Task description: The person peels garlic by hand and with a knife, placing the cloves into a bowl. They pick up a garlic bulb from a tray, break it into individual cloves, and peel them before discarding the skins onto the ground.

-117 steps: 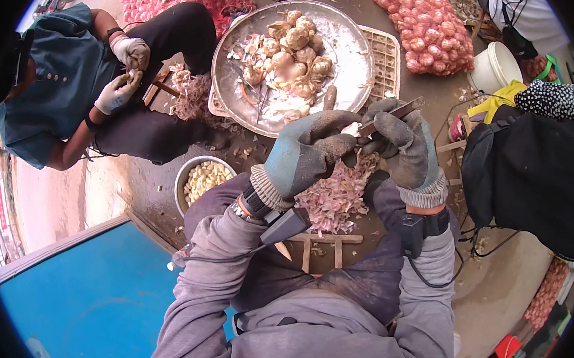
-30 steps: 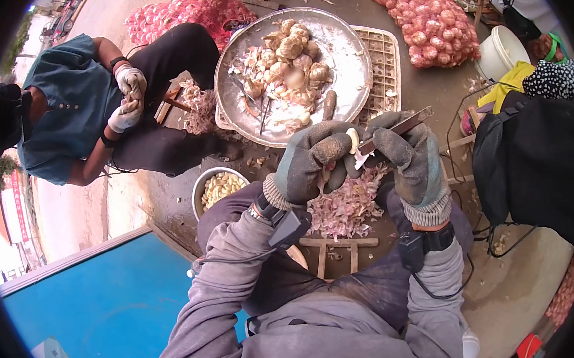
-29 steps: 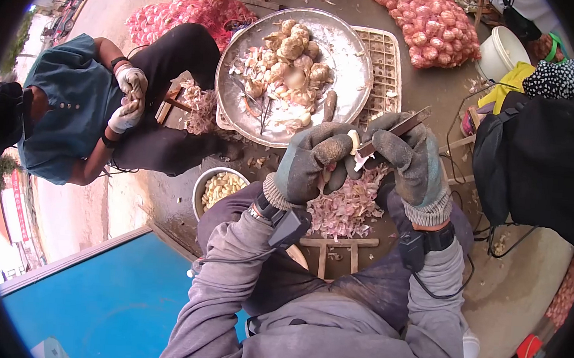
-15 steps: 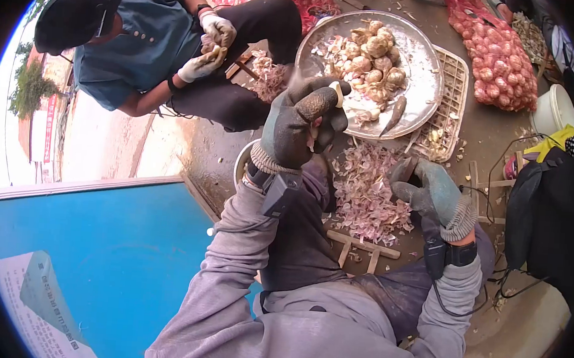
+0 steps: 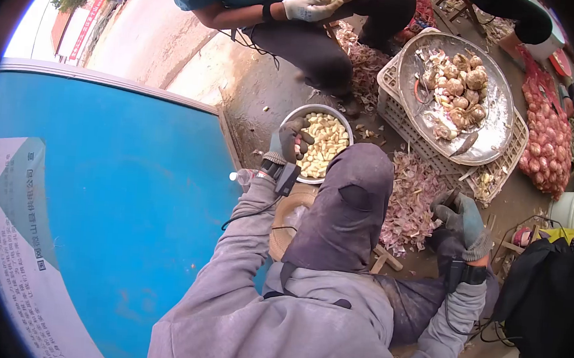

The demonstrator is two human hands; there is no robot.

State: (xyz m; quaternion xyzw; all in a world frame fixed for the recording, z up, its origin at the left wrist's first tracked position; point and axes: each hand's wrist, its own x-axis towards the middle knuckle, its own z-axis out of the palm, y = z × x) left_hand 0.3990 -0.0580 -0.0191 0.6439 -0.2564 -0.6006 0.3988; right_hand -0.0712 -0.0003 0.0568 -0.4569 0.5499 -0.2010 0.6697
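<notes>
One gloved left hand [image 5: 286,140] had swung across to the left rim of the bowl [image 5: 317,107]; no pale clove showed at its fingertips any more, suggesting another had joined the peeled garlic cloves [image 5: 326,142] inside. Its fingers curled loosely, gripping what I couldn't tell. The right hand [image 5: 462,222], well to the bowl's right, was narrowed around what looked like a knife [image 5: 447,198].

bowl [image 5: 311,180] partly hidden behind the left hand [image 5: 289,140]
</notes>
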